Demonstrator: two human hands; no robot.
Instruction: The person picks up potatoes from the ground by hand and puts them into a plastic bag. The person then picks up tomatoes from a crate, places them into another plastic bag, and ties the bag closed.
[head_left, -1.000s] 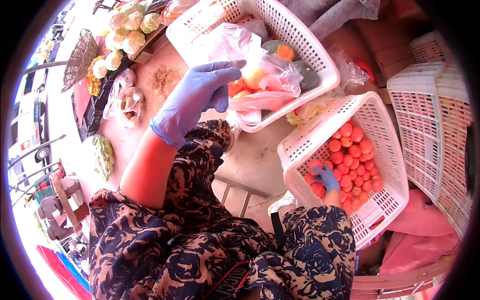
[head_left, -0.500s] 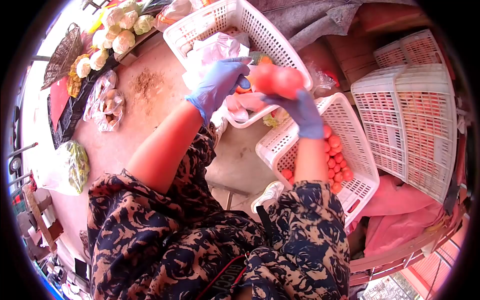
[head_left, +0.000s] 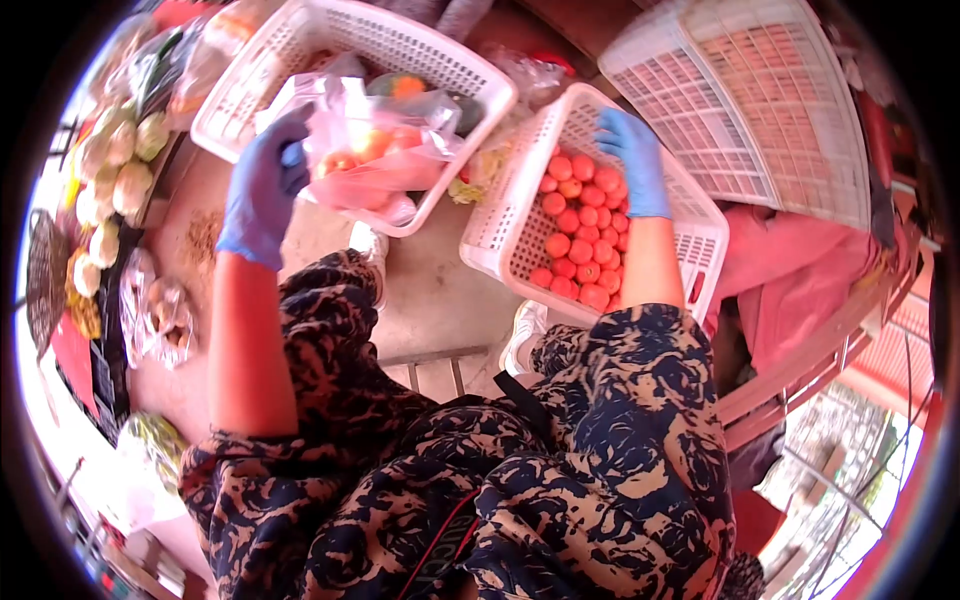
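Observation:
My left hand [head_left: 262,190], in a blue glove, is closed at the left edge of a thin clear-pink plastic bag [head_left: 375,180]. Orange-red tomatoes [head_left: 372,146] show inside the bag, which sits at the front of a white crate [head_left: 475,62]. Over a second white crate [head_left: 488,232], my right hand [head_left: 635,160] reaches down with its gloved fingers stretched out and nothing in them. Many loose tomatoes [head_left: 588,222] lie in that crate, left of the hand. Whether the right fingertips touch anything, I cannot tell.
Upended white crates [head_left: 740,100] stand at the upper right beside red cloth [head_left: 790,280]. Cabbages [head_left: 130,185] and bagged produce [head_left: 170,318] are on the left. A metal railing [head_left: 790,390] runs along the lower right.
The right hand, which held tomatoes by the bag, has moved right and now hangs over the tomato crate without them. My left hand has shifted left, and the view has turned.

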